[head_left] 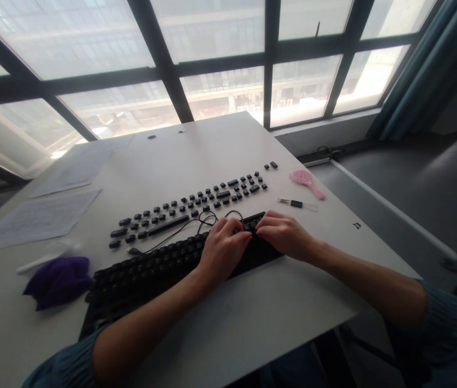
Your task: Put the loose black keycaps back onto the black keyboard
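Note:
A black keyboard (147, 272) lies at a slant along the near part of the white table. Over its right part are both hands, close together. My left hand (225, 245) is closed, thumb and fingers drawn together at the keys; what they hold, if anything, is too small to name. My right hand (283, 233) is pinched at the keyboard's right end, its fingertips near a key I cannot make out clearly. Behind the keyboard, several loose black keycaps (223, 194) lie in slanted rows, with a long bar keycap (168, 225) among them. A black cable (175, 233) curls between keycaps and keyboard.
On the white table (293, 302), a pink brush (303, 178) and a wire puller with a black handle (297, 203) lie at the right. A purple cloth (59, 283) is at the left, near papers (38, 221). Windows stand behind the table.

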`<move>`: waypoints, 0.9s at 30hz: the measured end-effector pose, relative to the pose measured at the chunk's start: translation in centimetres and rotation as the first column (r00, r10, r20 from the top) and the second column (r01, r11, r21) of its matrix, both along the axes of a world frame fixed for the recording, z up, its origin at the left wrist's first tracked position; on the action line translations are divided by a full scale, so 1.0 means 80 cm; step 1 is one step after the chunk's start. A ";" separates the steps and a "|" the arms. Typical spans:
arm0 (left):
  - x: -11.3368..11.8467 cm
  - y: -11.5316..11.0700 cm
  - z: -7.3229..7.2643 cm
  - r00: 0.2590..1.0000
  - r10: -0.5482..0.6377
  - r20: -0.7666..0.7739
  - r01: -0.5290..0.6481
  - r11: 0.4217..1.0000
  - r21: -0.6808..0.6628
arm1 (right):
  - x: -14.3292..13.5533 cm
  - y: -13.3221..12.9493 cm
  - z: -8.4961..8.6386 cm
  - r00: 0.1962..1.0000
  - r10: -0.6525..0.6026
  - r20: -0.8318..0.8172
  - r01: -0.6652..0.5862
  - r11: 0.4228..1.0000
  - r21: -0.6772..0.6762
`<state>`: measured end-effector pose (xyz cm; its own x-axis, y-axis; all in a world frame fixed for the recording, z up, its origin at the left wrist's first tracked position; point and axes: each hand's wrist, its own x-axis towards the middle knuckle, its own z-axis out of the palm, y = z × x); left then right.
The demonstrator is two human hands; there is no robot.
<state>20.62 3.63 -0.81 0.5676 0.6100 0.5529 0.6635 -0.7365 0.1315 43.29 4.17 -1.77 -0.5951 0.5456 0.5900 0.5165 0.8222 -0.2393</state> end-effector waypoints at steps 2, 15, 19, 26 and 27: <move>0.001 0.000 0.000 1.000 0.000 0.004 0.000 1.000 0.000 | -0.001 0.000 -0.001 1.000 -0.001 0.010 0.001 1.000 0.004; 0.005 -0.002 0.000 1.000 -0.006 0.027 0.006 1.000 0.021 | -0.002 -0.005 0.003 0.999 0.008 0.052 -0.008 1.000 -0.002; 0.005 -0.001 -0.001 0.999 -0.012 0.037 0.011 1.000 0.024 | -0.004 -0.004 0.004 0.998 -0.062 -0.009 0.062 0.998 -0.006; 0.006 -0.001 -0.001 0.999 -0.010 0.035 0.009 1.000 0.021 | -0.008 -0.007 0.006 1.000 -0.019 -0.006 0.019 0.999 -0.045; 0.006 -0.001 -0.001 0.999 -0.011 0.037 0.010 1.000 0.022 | -0.008 -0.007 0.006 1.000 -0.020 0.000 0.020 0.999 -0.051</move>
